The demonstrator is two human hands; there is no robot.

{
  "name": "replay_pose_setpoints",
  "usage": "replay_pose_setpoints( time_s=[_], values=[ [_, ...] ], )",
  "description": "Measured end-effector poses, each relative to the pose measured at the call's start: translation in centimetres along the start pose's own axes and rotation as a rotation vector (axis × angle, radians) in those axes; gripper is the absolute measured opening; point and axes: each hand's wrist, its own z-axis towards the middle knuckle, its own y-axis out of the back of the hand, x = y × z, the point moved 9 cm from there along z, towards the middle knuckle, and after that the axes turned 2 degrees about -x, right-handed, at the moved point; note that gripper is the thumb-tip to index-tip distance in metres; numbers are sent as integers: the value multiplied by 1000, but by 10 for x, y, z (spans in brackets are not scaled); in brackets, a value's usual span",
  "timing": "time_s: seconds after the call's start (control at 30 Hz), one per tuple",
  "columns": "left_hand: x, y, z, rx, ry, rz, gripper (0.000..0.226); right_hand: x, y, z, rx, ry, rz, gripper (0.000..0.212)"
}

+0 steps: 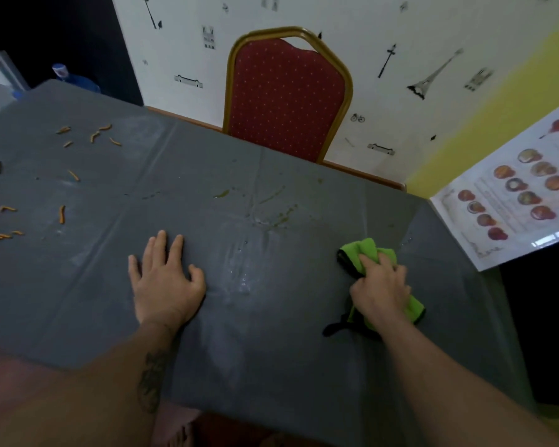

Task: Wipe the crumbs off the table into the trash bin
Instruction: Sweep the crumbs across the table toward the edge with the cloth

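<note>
Orange crumbs (62, 213), thin stick-shaped pieces, lie scattered over the left and upper-left part of the grey-covered desk (271, 350), well apart from both hands. Toward the centre of the frame, yellowish smears (221, 194) and a few wet droplets mark the cover. No trash bin is in view, so its position cannot be told.

Left of centre, the left hand (165, 282) lies flat on the desk, palm down, fingers straight and slightly spread; it holds nothing and appears to be pinning the thin cover in place. At lower right, the right hand (380, 285) is curled over a bunched green cloth (365, 250) with a dark edge, gripping it and pressing it against the desk. Behind the desk, at upper centre, stands a red chair (288, 91) with a gold frame; at the far right a laminated menu (513, 195) rests on the desk corner.

The step in hand is judged to be an early wiping pass, since the crumbs look undisturbed. To do it well, the cloth would best be carried across to the left-hand scatter and drawn in long, overlapping strokes toward one desk edge, gathering the pieces into a single pile rather than flicking them outward. The flat left hand should hold the cover taut, because its creases could trap or deflect crumbs.
</note>
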Motion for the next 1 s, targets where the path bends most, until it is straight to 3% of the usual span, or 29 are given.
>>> replay_pose_setpoints(
  time_s=[0.3, 0.47, 0.57, 0.73, 0.8, 0.93, 1.0],
  values=[
    [0, -3, 0, 59, -14, -27, 66, 137, -40, -129, 26, 276, 24, 64],
    [0, -2, -2, 73, -27, -39, 66, 131, -54, -171, -42, 337, -112, 72],
    [-1, -3, -3, 104, -42, -25, 67, 85, -51, -179, -66, 250, -156, 69],
    [-1, -3, -4, 119, -74, -28, 69, -35, -39, -177, -64, -157, -162, 68],
    [-2, -2, -4, 115, -80, -25, 69, -60, -34, -176, -13, -240, -158, 67],
    [-4, -3, -4, 113, -82, -12, 69, -32, -24, -169, -31, -293, -21, 62],
    [-4, -4, -4, 113, -80, -1, 69, 24, -29, -172, -34, -140, 3, 64]
  ],
)
